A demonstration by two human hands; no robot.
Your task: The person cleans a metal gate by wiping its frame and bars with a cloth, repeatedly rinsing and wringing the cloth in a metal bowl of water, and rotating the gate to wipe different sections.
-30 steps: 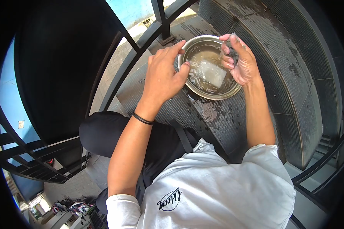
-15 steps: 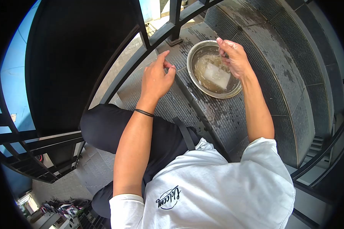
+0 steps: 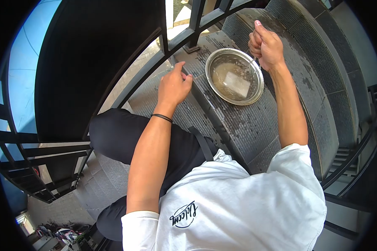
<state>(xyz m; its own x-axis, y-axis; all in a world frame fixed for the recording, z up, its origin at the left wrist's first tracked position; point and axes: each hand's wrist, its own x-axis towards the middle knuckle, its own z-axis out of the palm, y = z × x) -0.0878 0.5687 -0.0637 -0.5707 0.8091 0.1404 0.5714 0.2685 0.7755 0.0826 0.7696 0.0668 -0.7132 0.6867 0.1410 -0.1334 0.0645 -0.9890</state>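
Observation:
A round metal basin (image 3: 210, 79) stands on the dark ribbed stair tread, holding cloudy water. In the water lies a pale rectangular block or slab (image 3: 237, 85), its kind unclear. My right hand (image 3: 269, 47) is raised just beyond the basin's upper right rim, fingers curled into a fist with the thumb sticking up. A thin bright streak hangs below that fist, and whatever the fingers may hold is hidden. To the left of the basin, my left hand (image 3: 174, 86) hovers over the step with index finger and thumb apart, holding nothing visible.
Black metal railing (image 3: 134, 90) runs along the left side, with a dark panel (image 3: 100, 58) behind it. Curved tiled steps (image 3: 322, 71) with wet patches rise at the right. My bent knee (image 3: 113, 134) is below my left hand.
My right hand has moved from over the basin up and to the right, off the water. The water looks calmer. My left hand has shifted only slightly.

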